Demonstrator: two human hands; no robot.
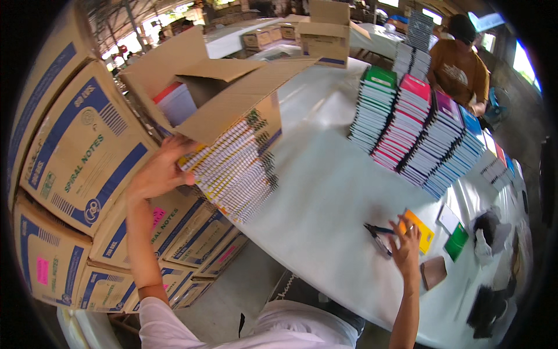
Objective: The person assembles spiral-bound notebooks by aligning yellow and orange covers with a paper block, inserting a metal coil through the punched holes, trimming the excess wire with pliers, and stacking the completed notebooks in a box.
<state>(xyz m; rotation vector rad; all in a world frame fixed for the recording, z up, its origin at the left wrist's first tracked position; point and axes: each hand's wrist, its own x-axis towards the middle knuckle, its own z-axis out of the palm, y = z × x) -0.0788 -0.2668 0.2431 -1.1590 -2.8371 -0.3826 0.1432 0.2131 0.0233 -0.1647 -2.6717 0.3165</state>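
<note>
My left hand (163, 168) is at the top corner of a tall stack of yellow-edged spiral notebooks (238, 168), its thumb against their edges and its fingers curled over the top. An open carton (226, 110) stands right behind that stack, and its flap hangs close above my fingers. Over the table, my right hand (407, 241) has its fingers apart and bent downward. Beneath and beside it lies a yellow notebook (423, 232); whether the fingertips touch it I cannot tell. Dark-handled pliers (379, 239) rest just left of these fingers.
Closed cartons (87, 151) are piled at the left. Stacks of green, pink, purple and blue spiral notebooks (407, 128) stand at the far right, with a person (462, 67) behind them. A green card (456, 241), a brown wallet-like item (433, 273) and plastic bags (485, 244) lie on the white-covered table (319, 232).
</note>
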